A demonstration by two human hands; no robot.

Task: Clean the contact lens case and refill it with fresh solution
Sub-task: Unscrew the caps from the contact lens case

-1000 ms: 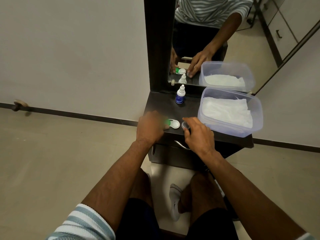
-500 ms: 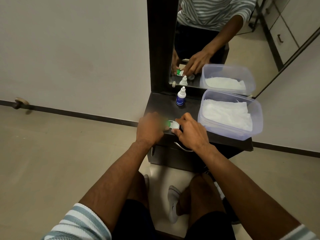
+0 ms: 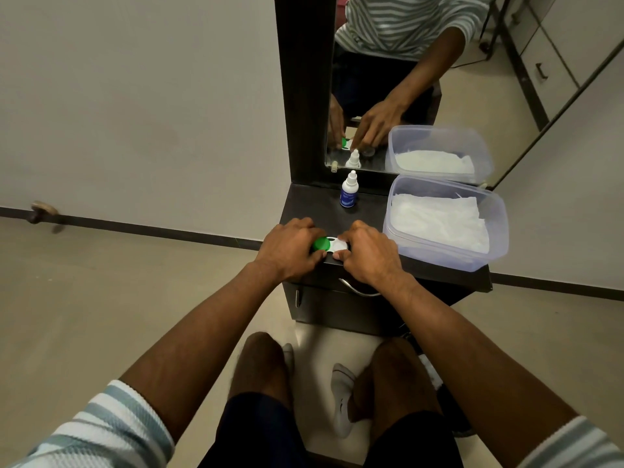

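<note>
Lens case sits at front edge of dark cabinet top, btwn both hands. Left hand grips the green cap w/ curled fingers; right hand pinches the white side. Solution bottle upright further back (near the mirror). Clear tub w/ white tissues just right of the hands
</note>
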